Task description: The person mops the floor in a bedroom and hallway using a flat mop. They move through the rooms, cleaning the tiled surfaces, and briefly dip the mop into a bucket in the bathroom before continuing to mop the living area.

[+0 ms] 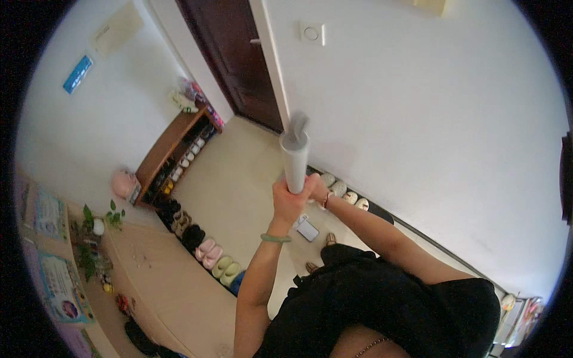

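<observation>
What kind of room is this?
Probably a home's entry hall: a dark wooden door, a wooden shoe rack full of shoes, and slippers lined up along the tiled floor.

A pale grey-white cylindrical tube (295, 161) is seen held upright, slightly tilted, in front of the white wall. Its top end is closed by a round rim, from which a blurred grey piece sticks upward. The lower end is hidden where it is gripped; the smooth, plain shaft is shown above, well above the tiled floor.
</observation>
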{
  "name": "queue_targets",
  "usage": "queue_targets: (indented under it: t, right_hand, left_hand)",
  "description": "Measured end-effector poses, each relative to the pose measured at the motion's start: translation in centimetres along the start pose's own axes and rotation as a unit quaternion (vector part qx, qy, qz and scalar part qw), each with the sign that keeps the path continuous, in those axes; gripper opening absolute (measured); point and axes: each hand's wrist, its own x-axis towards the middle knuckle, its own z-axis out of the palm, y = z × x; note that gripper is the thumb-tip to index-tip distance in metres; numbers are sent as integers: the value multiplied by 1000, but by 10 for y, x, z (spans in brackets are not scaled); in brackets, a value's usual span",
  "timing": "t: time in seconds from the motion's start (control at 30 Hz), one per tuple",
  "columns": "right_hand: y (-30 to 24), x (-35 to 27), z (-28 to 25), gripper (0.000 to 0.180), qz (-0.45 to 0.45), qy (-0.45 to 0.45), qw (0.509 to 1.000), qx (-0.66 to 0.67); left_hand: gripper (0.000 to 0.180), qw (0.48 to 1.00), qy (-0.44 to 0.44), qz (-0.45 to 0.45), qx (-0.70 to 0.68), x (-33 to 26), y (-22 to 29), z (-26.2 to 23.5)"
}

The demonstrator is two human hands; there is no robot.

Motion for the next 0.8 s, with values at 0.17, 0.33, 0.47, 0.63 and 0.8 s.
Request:
queue_targets:
  t: [0.17, 0.33, 0.47, 0.63, 0.8]
  right_hand:
    - [-64, 50, -102, 59, 62, 200, 904, 373]
    - [-88, 85, -184, 69, 47, 283, 890, 354]
    - [-90, 121, -202, 72, 48, 307, 879, 361]
    - [-88, 166, -213, 75, 54, 350, 866, 352]
    - [-93, 211, -231, 78, 93, 410, 843, 337]
  left_hand:
    - [27, 997, 75, 36, -4, 66, -6, 4]
    - [19, 987, 125, 74, 71, 133, -16, 13]
    - [15, 988, 88, 94, 81, 167, -5, 15]
    - [28, 993, 64, 22, 94, 211, -7, 13]
    - [30, 997, -6, 21, 69, 257, -16, 18]
